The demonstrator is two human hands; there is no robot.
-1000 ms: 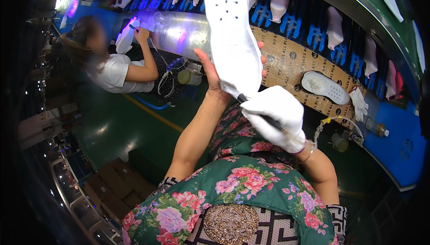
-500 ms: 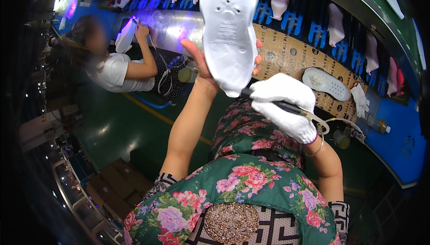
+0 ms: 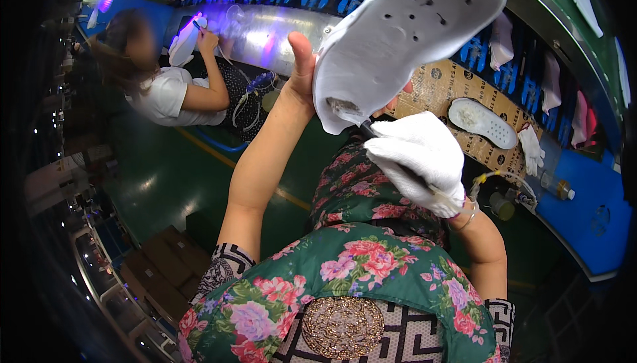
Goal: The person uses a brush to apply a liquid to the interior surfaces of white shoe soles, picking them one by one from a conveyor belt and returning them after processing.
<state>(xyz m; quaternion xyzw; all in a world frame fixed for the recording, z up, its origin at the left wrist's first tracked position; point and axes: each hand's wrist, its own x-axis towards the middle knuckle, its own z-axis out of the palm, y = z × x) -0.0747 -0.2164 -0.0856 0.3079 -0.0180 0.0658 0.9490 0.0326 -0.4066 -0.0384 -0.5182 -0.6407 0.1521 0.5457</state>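
Note:
A white perforated shoe sole is held up in front of me, tilted, its hollow inner side toward me. My bare left hand grips it around the heel part, thumb up along the left edge and fingers mostly hidden behind. My right hand, in a white knitted glove, is closed on a black-handled brush with a clear tube running off it. The brush's greyish bristles spread against the inner rim of the sole's heel end.
On the brown printed covering lie another white sole and a loose white glove. A bottle and a jar stand to the right. Pale shoes line blue racks behind. At left, a co-worker handles a white shoe.
The sole has turned, its toe end swinging right and its inside tilting more toward me. The brush tip has gone from the outer heel edge to inside the heel rim.

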